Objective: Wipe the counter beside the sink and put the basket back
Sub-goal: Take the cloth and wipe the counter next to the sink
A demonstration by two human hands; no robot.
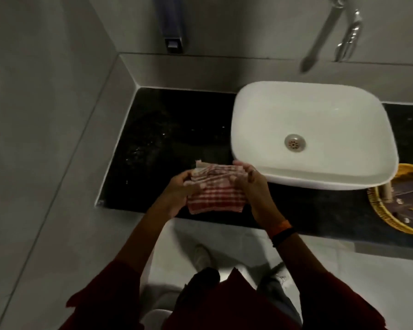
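Note:
A red-and-white checked cloth (215, 198) hangs folded between my hands over the front edge of the black counter (167, 139). My left hand (179, 189) grips the cloth's left end and my right hand (250, 182) grips its right end. The counter left of the white sink (312, 110) shows small wet specks. A yellow woven basket (386, 217) with dark packets in it sits on the counter to the right of the sink, partly cut off by the frame edge.
A grey tiled wall borders the counter on the left and behind. A chrome tap (320, 39) juts out above the sink. A dark wall-mounted dispenser (172, 25) hangs above the counter's back.

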